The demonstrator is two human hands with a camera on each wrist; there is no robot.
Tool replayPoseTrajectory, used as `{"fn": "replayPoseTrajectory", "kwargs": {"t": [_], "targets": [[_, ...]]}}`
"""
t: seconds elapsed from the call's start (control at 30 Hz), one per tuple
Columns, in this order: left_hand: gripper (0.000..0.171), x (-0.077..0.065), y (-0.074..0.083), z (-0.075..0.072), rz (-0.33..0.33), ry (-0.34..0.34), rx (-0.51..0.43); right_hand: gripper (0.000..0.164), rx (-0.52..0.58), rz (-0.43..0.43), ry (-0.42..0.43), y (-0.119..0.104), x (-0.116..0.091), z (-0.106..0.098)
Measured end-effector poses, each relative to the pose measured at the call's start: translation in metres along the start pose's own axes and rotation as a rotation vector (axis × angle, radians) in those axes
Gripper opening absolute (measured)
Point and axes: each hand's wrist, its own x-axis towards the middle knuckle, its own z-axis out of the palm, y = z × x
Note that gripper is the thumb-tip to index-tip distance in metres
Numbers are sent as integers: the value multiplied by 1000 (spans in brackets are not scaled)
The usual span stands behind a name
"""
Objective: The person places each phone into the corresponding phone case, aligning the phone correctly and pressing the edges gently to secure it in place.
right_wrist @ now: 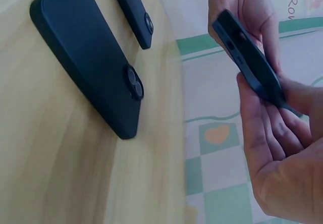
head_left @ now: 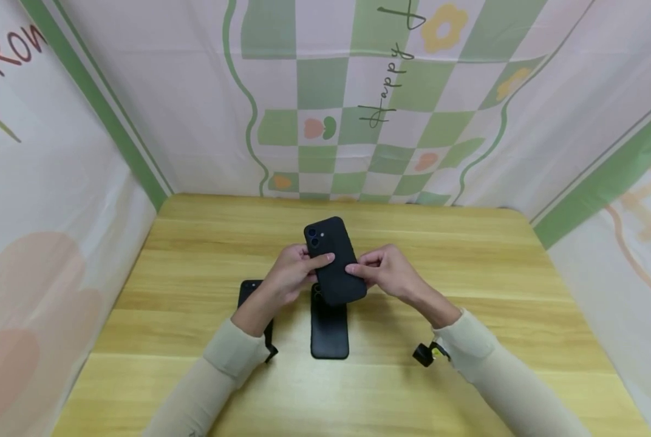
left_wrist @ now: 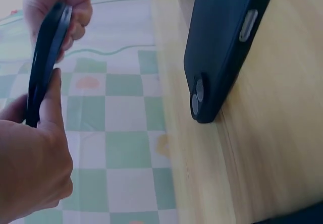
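A black phone in a black case [head_left: 336,280] is held tilted above the table, its back with two camera lenses facing up in the head view. The left hand [head_left: 291,272] grips its left side, thumb lying across the back. On the other side, the right hand [head_left: 389,271] pinches the lower right edge between thumb and curled fingers. Seen edge-on in the right wrist view, the held phone in its case [right_wrist: 248,57] shows cutouts along one side. Below it lies a second black phone [head_left: 330,332], its top end partly hidden.
A third black phone [head_left: 248,291] lies on the wooden table [head_left: 189,243], mostly covered by the left forearm. Small black wrist cameras [head_left: 424,355] hang at both sleeves. Printed cloth [head_left: 325,79] rises behind the table's far edge and at both sides.
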Motion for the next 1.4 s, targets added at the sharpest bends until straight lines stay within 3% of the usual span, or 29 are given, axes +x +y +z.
{"fn": "replayPoseTrajectory", "kwargs": {"t": [0.17, 0.37, 0.53, 0.77, 1.07, 1.4], "targets": [[35, -1, 0, -2, 28, 15, 8, 30, -124, -72, -80, -1, -2, -2], [38, -5, 2, 1, 81, 92, 26, 28, -106, -2, -31, -2, -4, -1], [40, -7, 3, 2, 120, 142, -19, 27, -59, 47, 0, -1, -5, 0], [38, -9, 5, 3, 179, 199, -119, 27, 138, 91, 6, 2, -5, 2], [37, -10, 7, 4, 202, 201, -179, 26, 191, 74, 82, 1, -6, 4], [43, -9, 8, 7, 173, 137, -304, 24, 249, 20, 112, 0, -11, 4]]}}
